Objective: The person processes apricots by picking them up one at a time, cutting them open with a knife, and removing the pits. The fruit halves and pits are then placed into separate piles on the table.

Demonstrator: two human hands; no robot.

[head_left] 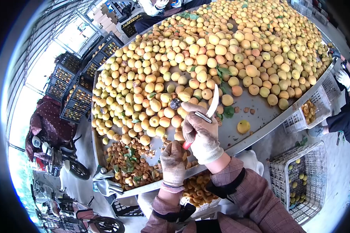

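A knife (pixel 214 101) with a pale curved blade and a red handle end is in my gloved right hand (pixel 201 134), its blade pointing up and away. My gloved left hand (pixel 173 164) is closed just beside it, near the table's front edge. Its fingers are curled and what they hold, if anything, is hidden. Whole yellow-orange apricots (pixel 159 105) lie heaped beyond both hands. To the left of my left hand sits a pile of brown-orange pitted apricot pieces (pixel 124 165) with green leaves. One apricot (pixel 243 127) rests alone on the metal to the right of my hands.
The metal table (pixel 260 126) has a raised rim. Below it, a crate holds apricot halves (pixel 200 190). A grey crate (pixel 319 171) with several apricots stands right. Gloves (pixel 107 184) hang on the left corner. Stacked crates (pixel 76 103) and motorbikes stand left. Other people work around the table.
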